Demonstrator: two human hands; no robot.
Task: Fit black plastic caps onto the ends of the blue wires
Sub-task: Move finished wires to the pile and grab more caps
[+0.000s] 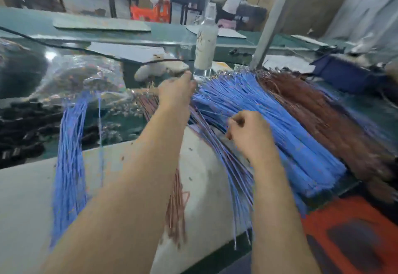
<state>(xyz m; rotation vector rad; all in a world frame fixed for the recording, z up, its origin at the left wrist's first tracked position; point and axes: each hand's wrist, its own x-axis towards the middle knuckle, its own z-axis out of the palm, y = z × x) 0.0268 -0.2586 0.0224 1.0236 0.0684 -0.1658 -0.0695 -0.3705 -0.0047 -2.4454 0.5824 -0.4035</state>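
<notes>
Forearms reach up-frame to the blue wires [254,110], fanned centre-right across the desk [120,123]. Right hand [249,136] curls, seemingly pinching one thin strand; left hand [175,92] reaches beyond, grip unclear. Light, floppy wires: pinch near the tip. Black caps [19,123] lie left.

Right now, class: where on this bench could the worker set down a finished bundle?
Bare white mat left of the hanging blue bundle, and a strip between it and the left arm. Crowded: the blue pile and brown pile at right, black caps at left.
</notes>
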